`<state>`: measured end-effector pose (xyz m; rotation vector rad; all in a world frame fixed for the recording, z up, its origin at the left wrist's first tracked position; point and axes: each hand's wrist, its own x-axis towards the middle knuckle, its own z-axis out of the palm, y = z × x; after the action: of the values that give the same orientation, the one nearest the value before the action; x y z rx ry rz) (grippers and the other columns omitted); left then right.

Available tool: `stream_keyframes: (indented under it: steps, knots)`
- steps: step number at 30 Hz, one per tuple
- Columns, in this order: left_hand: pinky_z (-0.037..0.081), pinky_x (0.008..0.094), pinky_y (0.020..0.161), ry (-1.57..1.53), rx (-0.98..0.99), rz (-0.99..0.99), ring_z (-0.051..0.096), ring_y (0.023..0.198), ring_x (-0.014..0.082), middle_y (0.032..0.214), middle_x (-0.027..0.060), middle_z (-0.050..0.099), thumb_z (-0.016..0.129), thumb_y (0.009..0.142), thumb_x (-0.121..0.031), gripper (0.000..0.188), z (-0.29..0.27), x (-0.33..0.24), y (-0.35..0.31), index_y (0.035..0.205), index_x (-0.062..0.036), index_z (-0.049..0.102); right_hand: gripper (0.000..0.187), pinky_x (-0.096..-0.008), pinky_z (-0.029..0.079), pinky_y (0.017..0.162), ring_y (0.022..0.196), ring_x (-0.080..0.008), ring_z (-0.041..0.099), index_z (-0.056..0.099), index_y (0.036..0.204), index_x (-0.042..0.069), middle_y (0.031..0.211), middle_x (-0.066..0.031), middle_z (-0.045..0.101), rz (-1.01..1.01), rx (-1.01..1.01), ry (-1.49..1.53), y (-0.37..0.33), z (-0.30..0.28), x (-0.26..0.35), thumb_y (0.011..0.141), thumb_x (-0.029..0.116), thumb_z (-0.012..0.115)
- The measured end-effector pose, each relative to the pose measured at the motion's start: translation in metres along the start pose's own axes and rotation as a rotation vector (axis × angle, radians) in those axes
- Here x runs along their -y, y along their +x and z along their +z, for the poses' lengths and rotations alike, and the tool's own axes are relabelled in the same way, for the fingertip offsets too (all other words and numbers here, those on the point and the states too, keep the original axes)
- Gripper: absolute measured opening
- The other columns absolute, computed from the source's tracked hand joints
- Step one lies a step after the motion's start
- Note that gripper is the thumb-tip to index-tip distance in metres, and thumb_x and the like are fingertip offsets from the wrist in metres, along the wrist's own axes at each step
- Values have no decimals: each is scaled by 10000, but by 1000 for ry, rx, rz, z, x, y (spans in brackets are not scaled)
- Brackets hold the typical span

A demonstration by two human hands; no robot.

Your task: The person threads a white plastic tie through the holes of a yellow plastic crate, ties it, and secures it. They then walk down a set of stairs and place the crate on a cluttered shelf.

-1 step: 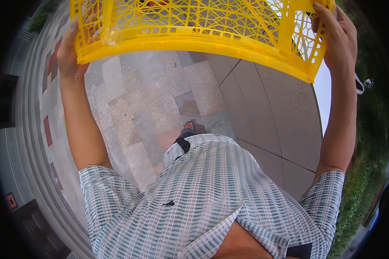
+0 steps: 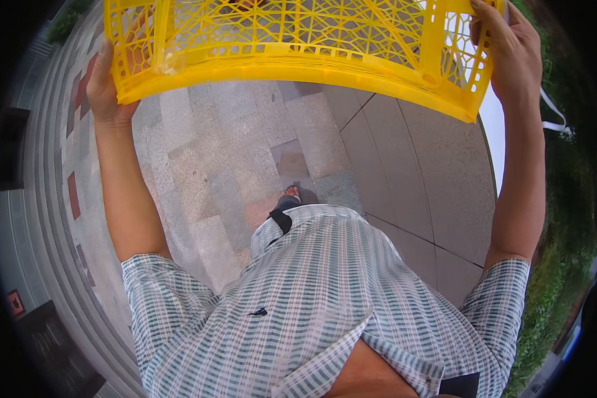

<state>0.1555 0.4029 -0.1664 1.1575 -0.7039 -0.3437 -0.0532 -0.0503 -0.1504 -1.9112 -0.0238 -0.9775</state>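
A yellow plastic crate [image 2: 298, 71] with lattice walls is held up in front of me at the top of the head view. Its upper part runs out of the picture. My left hand [image 2: 105, 85] is closed on the crate's left end, some fingers showing through the lattice. At the opposite end my right hand [image 2: 516, 56] grips the side, its thumb over the upper edge and its other fingers mostly hidden. A crumpled bit of clear plastic [image 2: 172, 64] shows on the crate's lower left.
Below lies patchwork stone paving [image 2: 229, 142], bordered on the right by larger grey slabs [image 2: 438, 176]. My sandalled foot [image 2: 292, 193] shows past my checked shirt. Grey steps [image 2: 43, 212] curve along the left. Green plants [image 2: 547, 325] line the right, near a white loop [image 2: 556, 114].
The crate has shifted slightly left, with its right end a little higher and its left end slightly lower. Both hands stay on it. The white loop shows more beside my right wrist.
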Motion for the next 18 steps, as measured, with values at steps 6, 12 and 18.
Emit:
stream_keyframes:
  steps: [6,12,18]
  knots:
    - [516,480,1082,-147,-329,-121,611,1296,344,1414,227,601,643,927,-310,700,-30,124,-108,1493,56,451,328,-279,479,555,610,-106,625,705,1027,-25,730,-58,673,47,243,-57,-41,105,-124,1008,301,677]
    - [524,455,1068,-260,-621,-168,657,1188,330,1326,178,649,623,857,-200,650,-66,198,-166,1455,26,501,367,-300,398,519,569,-92,521,729,958,-33,666,-6,612,255,278,-240,-38,183,-181,1010,326,677]
    - [461,456,1134,-375,-902,-183,600,1277,331,1377,172,617,592,844,-127,651,-59,180,-162,1469,17,475,309,-242,305,460,496,-42,406,694,1031,9,597,15,529,649,300,162,12,232,-123,1090,273,543]
